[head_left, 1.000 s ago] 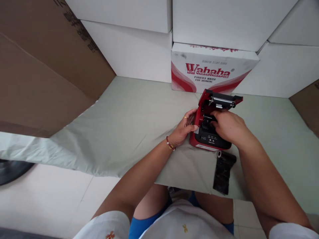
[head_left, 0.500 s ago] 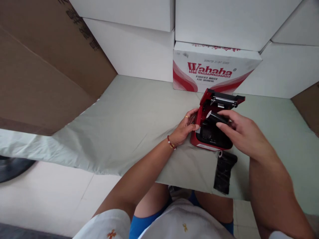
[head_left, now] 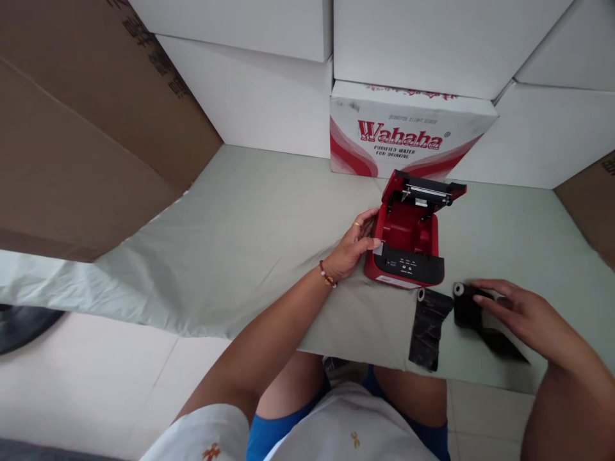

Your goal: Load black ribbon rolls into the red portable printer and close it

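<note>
A red and black label printer (head_left: pixel 408 256) sits on the cloth with its lid (head_left: pixel 425 191) raised and its red inner bay bare. My left hand (head_left: pixel 355 250) grips the printer's left side, thumb on the top edge and fingers along the wall. To the right, my right hand (head_left: pixel 523 307) pinches a black ribbon roll (head_left: pixel 468 306) with a pale core, low over the cloth or resting on it; I cannot tell which. A loose black tail trails from that roll toward the front. Beside it, in front of the printer, lies a second black ribbon roll (head_left: pixel 428 330), partly unwound.
Behind the printer stands a white and red Wahaha water carton (head_left: pixel 408 137), with stacked white boxes (head_left: pixel 259 96) around it. A large brown carton (head_left: pixel 86 141) rises at the left. The pale green cloth (head_left: pixel 230 237) covers the table and hangs over its front edge.
My right hand has moved from inside the printer to the right and toward me, carrying the ribbon roll out; its tail now hangs loose. My left hand keeps its hold.
</note>
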Motion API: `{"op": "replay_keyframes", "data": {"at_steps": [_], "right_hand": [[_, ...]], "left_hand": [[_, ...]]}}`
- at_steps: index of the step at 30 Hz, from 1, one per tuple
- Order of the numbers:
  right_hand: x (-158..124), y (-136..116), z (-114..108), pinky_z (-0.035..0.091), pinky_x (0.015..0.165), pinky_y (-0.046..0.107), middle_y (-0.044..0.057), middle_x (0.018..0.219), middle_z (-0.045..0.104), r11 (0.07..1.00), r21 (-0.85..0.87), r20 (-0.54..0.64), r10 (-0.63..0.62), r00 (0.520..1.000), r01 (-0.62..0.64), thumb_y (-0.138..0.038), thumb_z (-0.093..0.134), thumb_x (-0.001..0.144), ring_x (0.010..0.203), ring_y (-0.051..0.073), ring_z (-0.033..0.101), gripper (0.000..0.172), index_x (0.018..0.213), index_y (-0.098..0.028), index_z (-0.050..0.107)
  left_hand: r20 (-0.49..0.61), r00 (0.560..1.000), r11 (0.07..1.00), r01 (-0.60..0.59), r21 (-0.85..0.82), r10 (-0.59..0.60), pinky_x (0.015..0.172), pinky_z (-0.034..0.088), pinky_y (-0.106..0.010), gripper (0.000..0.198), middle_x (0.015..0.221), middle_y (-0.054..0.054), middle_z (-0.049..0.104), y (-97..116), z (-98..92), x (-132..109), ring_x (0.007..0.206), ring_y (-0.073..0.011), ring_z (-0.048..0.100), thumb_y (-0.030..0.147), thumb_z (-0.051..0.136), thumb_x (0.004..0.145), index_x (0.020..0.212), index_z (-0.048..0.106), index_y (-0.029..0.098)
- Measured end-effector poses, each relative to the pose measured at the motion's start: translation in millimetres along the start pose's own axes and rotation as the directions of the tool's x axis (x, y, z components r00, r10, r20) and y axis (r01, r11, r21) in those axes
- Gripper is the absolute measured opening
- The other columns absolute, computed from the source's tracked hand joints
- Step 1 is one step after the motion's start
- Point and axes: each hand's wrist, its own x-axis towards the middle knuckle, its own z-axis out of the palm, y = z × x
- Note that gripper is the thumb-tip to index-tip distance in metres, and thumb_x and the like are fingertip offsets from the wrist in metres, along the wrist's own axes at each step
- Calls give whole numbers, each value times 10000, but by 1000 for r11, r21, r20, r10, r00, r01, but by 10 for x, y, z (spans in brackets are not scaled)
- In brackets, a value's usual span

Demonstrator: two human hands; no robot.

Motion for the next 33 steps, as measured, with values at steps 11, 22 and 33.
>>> {"op": "replay_keyframes", "data": {"at_steps": [11,22,33], "right_hand": [[-9,-532,390,690,957,475,91,1268,857,980,-3,220,-196,956,201,-448,676,1015,1066,297,841,342,1265,-270,830],[552,-1301,-167,417,507,315,-31,569,561,993,33,18,-115,993,114,-635,750,918,514,168,480,528,1310,-291,835],[1294,-1534,539,608,851,528,107,1194,863,831,-551,42,-55,998,70,-302,694,974,1042,404,806,421,1380,-328,802]], "left_hand": [[-16,1000,1000,-12,18,12,1400,252,-544,803,1717,-83,524,4,-9,-12,1657,-349,399,512,918,775,1480,588,312],[-3,999,999,-32,7,32,1360,317,-535,750,1657,-72,586,17,8,-16,1617,-334,456,488,909,798,1462,608,315],[8,1000,999,-19,41,19,1367,319,-558,782,1687,-91,551,9,-14,-17,1613,-331,469,501,893,810,1495,568,311]]}}
